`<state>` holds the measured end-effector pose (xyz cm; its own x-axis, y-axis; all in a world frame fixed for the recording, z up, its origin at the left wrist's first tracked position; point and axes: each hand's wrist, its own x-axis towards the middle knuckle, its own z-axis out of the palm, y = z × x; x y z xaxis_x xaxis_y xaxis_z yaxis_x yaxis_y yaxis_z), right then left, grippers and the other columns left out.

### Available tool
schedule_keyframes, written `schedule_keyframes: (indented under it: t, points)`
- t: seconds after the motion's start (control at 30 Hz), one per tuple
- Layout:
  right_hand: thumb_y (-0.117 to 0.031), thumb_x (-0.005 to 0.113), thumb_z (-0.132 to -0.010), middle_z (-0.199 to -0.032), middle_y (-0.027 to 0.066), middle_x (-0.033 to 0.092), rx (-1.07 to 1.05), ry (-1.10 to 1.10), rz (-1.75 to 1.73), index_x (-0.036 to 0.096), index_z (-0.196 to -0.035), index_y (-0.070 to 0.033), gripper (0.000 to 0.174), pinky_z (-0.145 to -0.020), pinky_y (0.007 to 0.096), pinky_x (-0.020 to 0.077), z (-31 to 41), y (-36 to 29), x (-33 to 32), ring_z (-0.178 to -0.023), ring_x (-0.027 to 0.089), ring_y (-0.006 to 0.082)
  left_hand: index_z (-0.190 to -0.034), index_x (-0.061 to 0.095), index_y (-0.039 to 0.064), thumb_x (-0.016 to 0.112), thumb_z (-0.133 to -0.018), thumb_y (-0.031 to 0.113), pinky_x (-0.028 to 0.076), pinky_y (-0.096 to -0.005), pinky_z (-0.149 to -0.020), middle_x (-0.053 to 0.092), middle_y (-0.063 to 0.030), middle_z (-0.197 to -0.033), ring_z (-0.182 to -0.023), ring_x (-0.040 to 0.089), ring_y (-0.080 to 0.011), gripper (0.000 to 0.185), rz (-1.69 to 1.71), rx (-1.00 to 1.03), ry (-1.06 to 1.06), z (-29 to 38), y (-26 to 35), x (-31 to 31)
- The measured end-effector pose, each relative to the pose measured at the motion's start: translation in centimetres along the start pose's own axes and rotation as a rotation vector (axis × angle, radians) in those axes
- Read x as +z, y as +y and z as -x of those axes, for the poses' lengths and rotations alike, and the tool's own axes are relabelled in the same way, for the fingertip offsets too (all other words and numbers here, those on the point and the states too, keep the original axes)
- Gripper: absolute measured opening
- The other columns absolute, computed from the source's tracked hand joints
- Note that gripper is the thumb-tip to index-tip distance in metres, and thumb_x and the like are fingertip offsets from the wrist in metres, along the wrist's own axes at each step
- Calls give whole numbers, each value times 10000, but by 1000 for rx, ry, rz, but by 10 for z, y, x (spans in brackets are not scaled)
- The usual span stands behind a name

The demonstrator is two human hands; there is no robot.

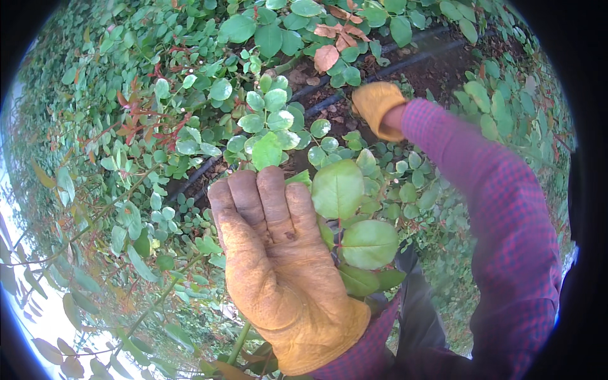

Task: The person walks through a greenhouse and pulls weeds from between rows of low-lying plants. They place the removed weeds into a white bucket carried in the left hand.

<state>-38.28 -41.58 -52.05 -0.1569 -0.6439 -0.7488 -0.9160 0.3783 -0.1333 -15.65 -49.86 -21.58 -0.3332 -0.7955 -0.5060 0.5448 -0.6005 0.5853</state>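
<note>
My left hand (289, 270), in a tan leather work glove darkened at the fingers, is held palm up in the foreground. Its fingers are extended side by side and slightly curled, and nothing lies in the palm. Large green rose leaves (370, 243) on a reddish stalk stand right beside its finger side. My right hand (378, 110), in a matching glove, reaches out over the soil at the upper right. Its fingers are turned away and hidden, so what it holds, if anything, is not visible. Leafy rose shoots (268, 111) grow between the hands.
Black irrigation tubes (327, 102) run diagonally along the brown soil (437, 71). Dense rose bushes (118, 85) fill the left, some with reddish young shoots (152, 118). Dry brown leaves (327, 57) hang near the top. A long green stem (156, 304) crosses the lower left.
</note>
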Motion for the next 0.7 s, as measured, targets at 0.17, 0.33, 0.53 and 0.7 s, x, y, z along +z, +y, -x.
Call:
schedule_keyframes:
  t: [0.17,0.33,0.53,0.7]
  points:
    - [-172,711,-897,-1048,201,809,-254,-145,341,807,-1060,-30,236,-844,491,623,-43,28,-10,-990,790,381,-1556,408,-35,684,-1065,126,454,-476,-1199,534,-118,-1525,-1434,512,-290,586,-5,-4,76,5,-2,1]
    - [-252,783,-899,-1008,114,814,-116,-118,162,850,-1035,-89,222,-845,435,617,-35,38,-54,-970,782,316,-1557,401,-39,688,-1055,93,456,-468,-1197,524,-120,-1533,-1441,503,-284,593,-7,-19,-2,4,-2,-2]
    - [-185,687,-925,-1063,190,783,-295,280,419,802,-1095,-95,224,-722,406,610,-15,51,-87,-885,781,284,-1495,446,-29,648,-1077,72,482,-456,-1169,552,-108,-1447,-1373,529,-266,475,-5,-17,-30,1,-4,-2]
    - [-176,757,-846,-939,178,798,-89,223,2,800,-935,-41,166,-794,466,626,-13,36,-74,-920,782,368,-1453,482,-19,598,-1111,77,503,-464,-1152,574,-104,-1405,-1345,547,-260,373,20,-2,23,4,-4,0]
